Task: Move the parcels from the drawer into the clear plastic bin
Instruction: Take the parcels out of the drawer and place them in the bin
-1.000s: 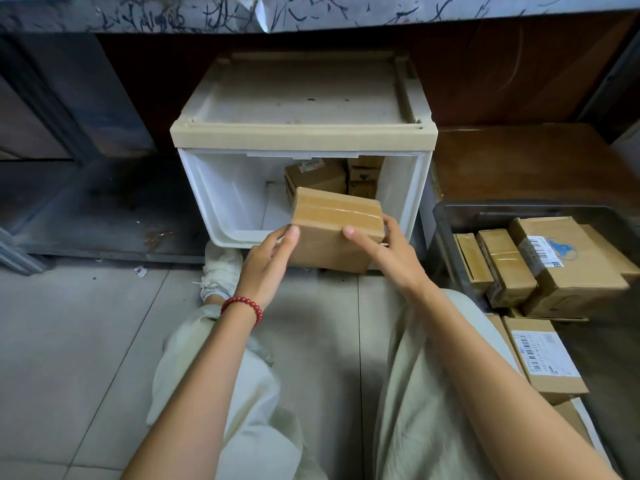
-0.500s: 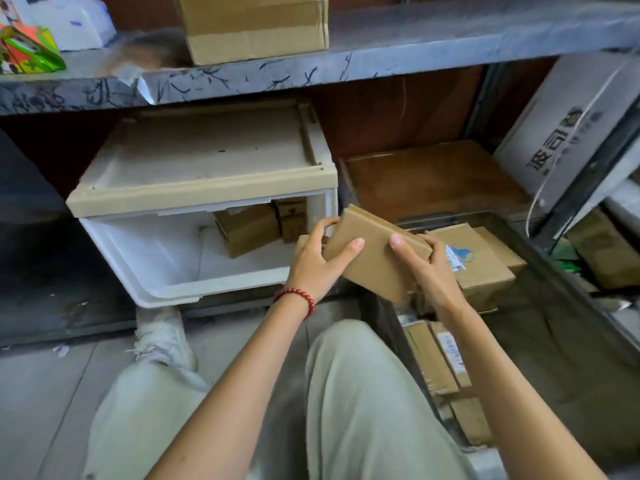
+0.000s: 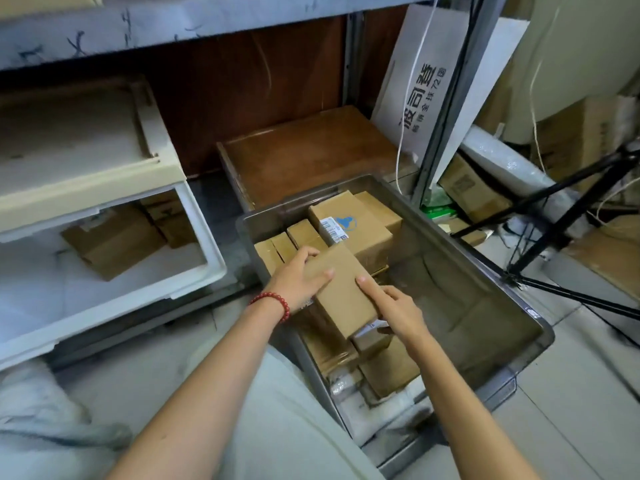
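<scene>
Person is crouching on the floor, both hands on one plain brown parcel point(image 3: 341, 294) over the left side of the clear plastic bin point(image 3: 485, 271). Left hand point(image 3: 298, 280) is gripping its left edge, fingers point(image 3: 323, 274) curled over the top face; red bead bracelet point(image 3: 273, 301) is sitting on that wrist. Right hand point(image 3: 393, 310) is pressing on the right side, index finger lying flat on the top, the rest wrapping the lower right corner. Parcel is tilting slightly and lying across other boxes in the bin; whether it's resting fully on them or still being carried, can't tell from here.

Bin is already holding several parcels along its left wall, including a larger labelled box point(image 3: 349, 225) with a barcode and blue logo at the far end. Right half of the bin is showing bare bottom.

White drawer point(image 3: 194, 271) is standing pulled open to the left, well apart from the bin. At least two parcels point(image 3: 114, 242) are sitting at its back, blurred.
</scene>
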{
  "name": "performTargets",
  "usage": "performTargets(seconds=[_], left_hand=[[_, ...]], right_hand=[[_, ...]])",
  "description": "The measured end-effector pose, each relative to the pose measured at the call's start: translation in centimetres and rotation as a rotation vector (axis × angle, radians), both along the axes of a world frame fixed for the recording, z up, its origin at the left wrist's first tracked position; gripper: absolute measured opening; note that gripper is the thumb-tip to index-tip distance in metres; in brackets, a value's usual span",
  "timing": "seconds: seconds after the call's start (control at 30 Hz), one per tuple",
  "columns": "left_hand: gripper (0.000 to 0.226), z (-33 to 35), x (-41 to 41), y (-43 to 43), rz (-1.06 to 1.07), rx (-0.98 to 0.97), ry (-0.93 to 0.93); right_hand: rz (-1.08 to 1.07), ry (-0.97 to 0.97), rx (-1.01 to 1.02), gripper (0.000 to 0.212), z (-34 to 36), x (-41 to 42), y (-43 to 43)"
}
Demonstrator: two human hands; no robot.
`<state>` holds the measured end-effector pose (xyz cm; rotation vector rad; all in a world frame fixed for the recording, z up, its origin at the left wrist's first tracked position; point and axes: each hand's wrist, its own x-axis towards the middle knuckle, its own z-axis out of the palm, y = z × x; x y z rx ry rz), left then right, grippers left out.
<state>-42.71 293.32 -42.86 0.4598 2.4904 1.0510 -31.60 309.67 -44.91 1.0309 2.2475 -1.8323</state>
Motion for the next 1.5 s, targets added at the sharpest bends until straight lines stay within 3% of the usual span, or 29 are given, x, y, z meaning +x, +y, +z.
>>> performTargets(seconds=[0.17,0.27,0.43,0.57,0.77,1.0,1.2,1.37,1.5], left_hand=[[0.055,-0.4,-0.8,-1.1,-0.062,-0.256,0.175],[0.059,-0.8,-0.6,-1.5,-0.107,-0.393,0.349],[0.058,-1.0,-0.1,-2.7,-0.114,-0.396,0.314],[0.060,-1.3,0.1,-2.7,-0.171,-0.517,0.377],[0.065,-1.9,-0.4,-2.0,-0.175,-0.571,0.349],[0.059,-2.0,-0.2,-1.2,-0.164,-0.647,0.456],[0.051,-0.3,-0.5,-3.8,0.027,-0.590,0.590],[0.042,1.5,-0.8,-9.0,0.289,-0.582,0.528],[0.041,2.4,0.5,-15.1,0.339,-0.642,0.517]], right_hand=[[0.014,-0.078,0.013,0.060,-3.4,-1.1,-4.0],[0.015,-0.077,0.076,0.053,-4.1,-1.4,-5.2],[0.053,-0.111,0.151,0.048,-4.4,-0.8,-4.0],[0.045,-0.131,0.163,0.054,-5.2,-1.1,-4.7],[0.044,-0.085,0.306,0.056,-5.2,-4.0,-5.9],[0.151,-0.160,0.513,0.056,-4.1,-4.8,-6.1],[0.272,-0.045,0.771,0.052,-1.1,-4.7,-5.9],[0.433,0.094,0.941,0.048,2.3,-6.1,-8.4],[0.577,0.219,0.966,0.049,4.7,-7.5,-13.3]])
